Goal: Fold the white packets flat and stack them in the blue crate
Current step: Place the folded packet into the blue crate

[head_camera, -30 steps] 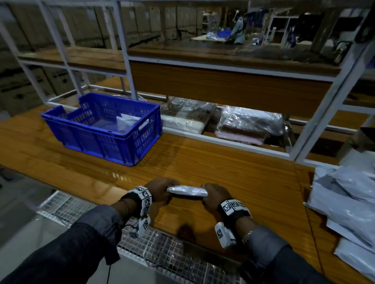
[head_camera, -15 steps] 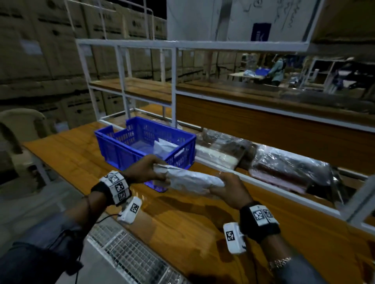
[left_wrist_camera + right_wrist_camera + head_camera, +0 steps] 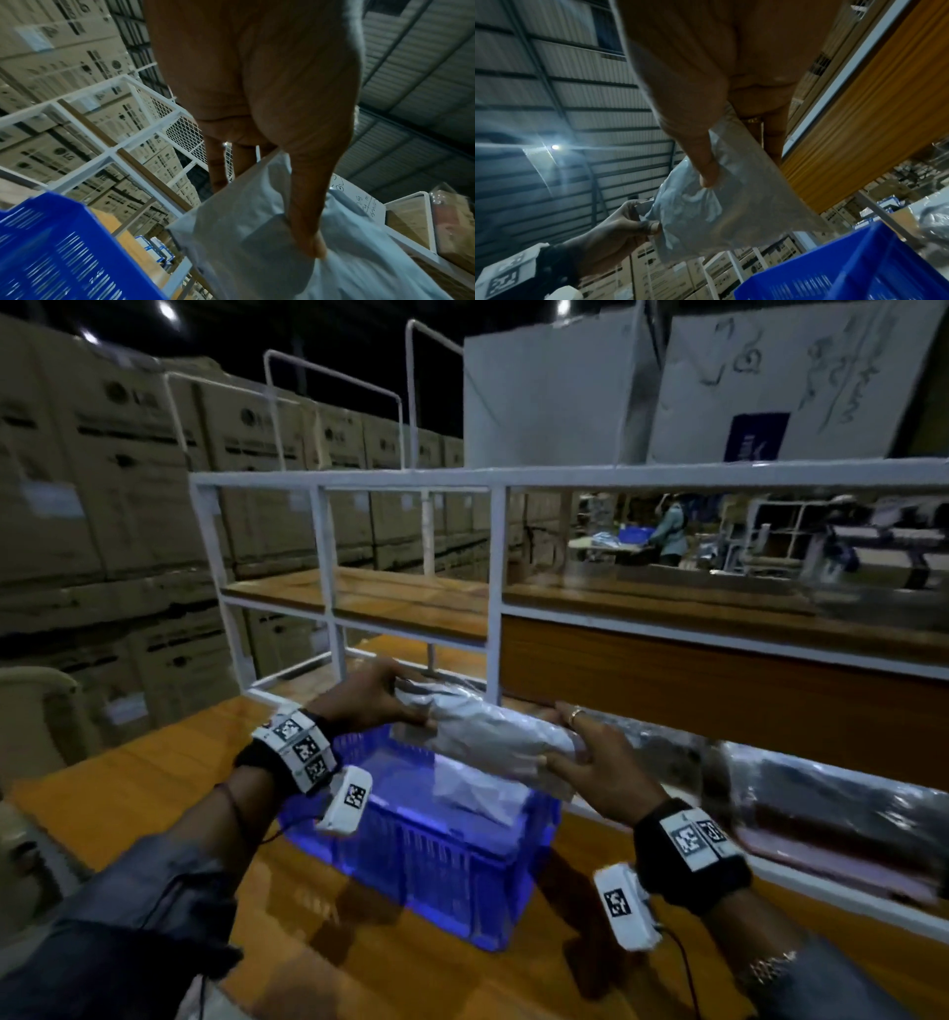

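Left hand (image 3: 372, 698) and right hand (image 3: 598, 765), each pinching one end of a folded white packet (image 3: 493, 737), thumb beneath and fingers on the far face, as both wrist views confirm. The packet hangs directly above the blue crate (image 3: 436, 860), level between the two hands and clear of the crate rim. A second earlier the same packet was pressed on the worktop (image 3: 154, 793) in front of the crate, near the person's body; half a second ago it was in the air just short of the crate's near wall. It has thus been carried from the folding place to the drop position. Inside the crate lies at least one other white packet (image 3: 477, 788), under the held one. Behind the crate stands the white shelf frame (image 3: 493, 588); to the crate's right, wrapped bundles (image 3: 821, 793) lie on the low shelf. Judged stage: folding done for this packet, with lowering and release onto the stack remaining.
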The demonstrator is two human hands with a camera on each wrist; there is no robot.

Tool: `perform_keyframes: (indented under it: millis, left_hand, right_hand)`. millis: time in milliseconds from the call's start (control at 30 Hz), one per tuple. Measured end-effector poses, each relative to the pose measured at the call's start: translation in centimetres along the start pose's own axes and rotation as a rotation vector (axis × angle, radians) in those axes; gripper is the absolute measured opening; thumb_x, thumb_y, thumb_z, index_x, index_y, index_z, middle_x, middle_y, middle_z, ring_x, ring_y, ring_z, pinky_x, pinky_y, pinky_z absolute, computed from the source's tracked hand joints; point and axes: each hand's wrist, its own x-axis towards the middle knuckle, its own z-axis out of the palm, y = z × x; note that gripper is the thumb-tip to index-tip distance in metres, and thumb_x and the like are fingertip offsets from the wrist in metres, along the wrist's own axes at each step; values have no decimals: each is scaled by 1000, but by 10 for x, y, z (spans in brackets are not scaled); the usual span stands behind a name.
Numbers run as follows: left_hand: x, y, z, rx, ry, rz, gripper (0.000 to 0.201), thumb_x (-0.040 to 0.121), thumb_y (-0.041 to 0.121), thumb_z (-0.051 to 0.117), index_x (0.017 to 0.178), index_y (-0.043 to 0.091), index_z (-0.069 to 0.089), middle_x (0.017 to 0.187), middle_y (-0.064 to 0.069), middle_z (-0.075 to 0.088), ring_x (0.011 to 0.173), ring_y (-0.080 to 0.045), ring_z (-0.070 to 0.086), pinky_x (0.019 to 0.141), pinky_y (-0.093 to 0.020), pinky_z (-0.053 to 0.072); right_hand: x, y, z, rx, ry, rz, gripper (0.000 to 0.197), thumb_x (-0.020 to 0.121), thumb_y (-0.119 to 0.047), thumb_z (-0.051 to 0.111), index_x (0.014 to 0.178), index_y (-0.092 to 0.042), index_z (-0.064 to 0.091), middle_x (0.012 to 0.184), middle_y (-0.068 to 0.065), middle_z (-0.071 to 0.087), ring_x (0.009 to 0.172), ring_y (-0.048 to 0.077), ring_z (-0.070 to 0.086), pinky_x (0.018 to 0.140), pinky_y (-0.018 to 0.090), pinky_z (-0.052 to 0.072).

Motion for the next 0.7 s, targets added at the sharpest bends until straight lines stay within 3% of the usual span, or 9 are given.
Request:
perform_keyframes:
  millis: [100, 200, 300, 433, 567, 700]
  left_hand:
    - [37, -56, -17, 95, -51, 0, 25, 65, 27, 96, 80, 27, 75, 76, 17, 73, 73, 6, 61, 68, -25, 49]
    - [74, -107, -20, 218, -187, 21, 43, 63, 47, 92, 80, 12, 75, 67, 6, 66, 60, 0, 49, 59, -32, 41]
    - [98, -146, -8, 307, -340, 68, 44, 64, 55, 88, 72, 16, 69, 60, 1, 57, 52, -6, 42, 53, -30, 31]
    - [116, -177, 20, 362, -518, 95, 36, 72, 48, 87, 84, 17, 75, 73, 2, 71, 65, -12, 60, 58, -27, 40]
    - [133, -198, 51, 455, -589, 132, 42, 69, 54, 86, 82, 15, 74, 74, 0, 70, 67, -18, 58, 62, -32, 43]
    - [146, -213, 80, 535, -659, 122, 53, 66, 61, 85, 90, 15, 76, 85, -2, 72, 80, -25, 65, 74, -38, 54]
  right_hand:
    - [48, 10, 24, -108, -39, 48, 32, 83, -32, 77, 109, -35, 58, 107, -14, 65, 100, 8, 63, 83, 37, 53]
    - [83, 23, 42, -174, -80, 121, 36, 82, -32, 81, 109, -38, 58, 109, -15, 65, 100, 11, 64, 77, 25, 47]
    - [101, 35, 59, -286, -173, 254, 30, 82, -33, 82, 108, -31, 66, 110, -16, 61, 103, 7, 59, 79, 24, 43]
    - [106, 66, 80, -532, -352, 406, 28, 80, -48, 80, 94, -32, 61, 110, -7, 63, 103, 16, 60, 74, 24, 35]
    - [113, 81, 95, -716, -517, 469, 45, 80, -50, 78, 69, -26, 42, 96, 0, 63, 99, 24, 61, 68, 27, 27]
    - [127, 92, 107, -806, -619, 505, 29, 80, -41, 80, 92, -18, 67, 108, 8, 70, 105, 30, 64, 70, 29, 35]
